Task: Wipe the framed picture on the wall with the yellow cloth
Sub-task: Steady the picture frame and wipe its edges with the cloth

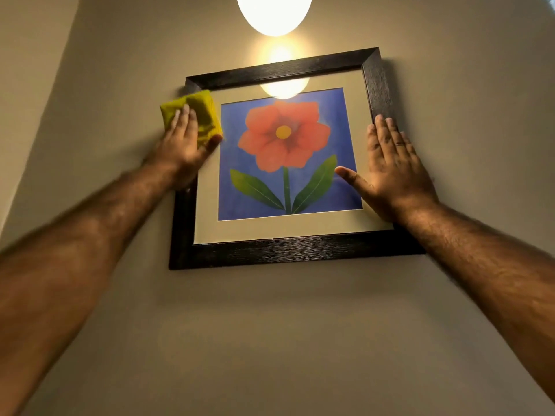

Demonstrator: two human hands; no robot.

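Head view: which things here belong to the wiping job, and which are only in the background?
Part of the job:
- framed picture
- yellow cloth, pressed on the frame's left side by the left hand
- right hand, flat on the frame's right side

Background only:
- lamp above the frame
- wall

Framed picture on the wall, a hand at each side

The black wooden framed flower picture (288, 157) hangs below a glowing round lamp (274, 12); the folded yellow cloth (198, 115) lies under the left hand (183, 139) on its upper left edge, and the right hand (390, 166) lies flat on its right side.
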